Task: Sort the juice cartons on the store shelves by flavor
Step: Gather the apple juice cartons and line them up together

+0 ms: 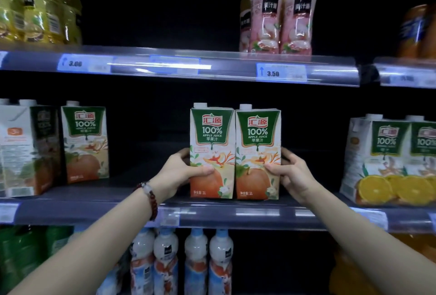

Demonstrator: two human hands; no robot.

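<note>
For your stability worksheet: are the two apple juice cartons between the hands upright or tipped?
Upright. Both apple juice cartons stand side by side on the middle shelf, caps on top, the left hand and right hand gripping their outer sides.

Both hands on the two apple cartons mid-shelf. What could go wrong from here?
1. The left hand and right hand grip only the outer sides of the two apple cartons. They are pressed together as a pair, so one may slip or tip if moved.
2. They stand near the middle shelf edge and could drop onto the bottles below.
3. Sliding right could mix them with the orange cartons; the other apple carton is on the left.
</note>
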